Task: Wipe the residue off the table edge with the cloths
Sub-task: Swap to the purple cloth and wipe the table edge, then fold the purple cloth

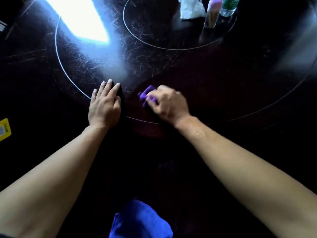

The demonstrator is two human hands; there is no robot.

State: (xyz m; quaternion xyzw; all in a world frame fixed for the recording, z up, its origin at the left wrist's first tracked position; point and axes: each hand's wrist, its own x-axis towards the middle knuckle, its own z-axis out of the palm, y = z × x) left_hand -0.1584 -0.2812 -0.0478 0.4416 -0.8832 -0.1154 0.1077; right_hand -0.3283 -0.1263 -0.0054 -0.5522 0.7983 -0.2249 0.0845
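Note:
My right hand grips a bunched purple cloth and presses it on the dark table, close to the rim of a large glass turntable. The hand is blurred. My left hand lies flat with straight fingers on a dark cloth, which is hard to tell from the dark surface; only its right side shows past my fingers. Both hands are side by side, a short gap between them.
A smaller glass disc at the back carries a white plastic bag, a pink-capped bottle and a green-labelled bottle. A yellow card lies at the left edge. Blue fabric shows at the bottom. Bright glare covers the upper left.

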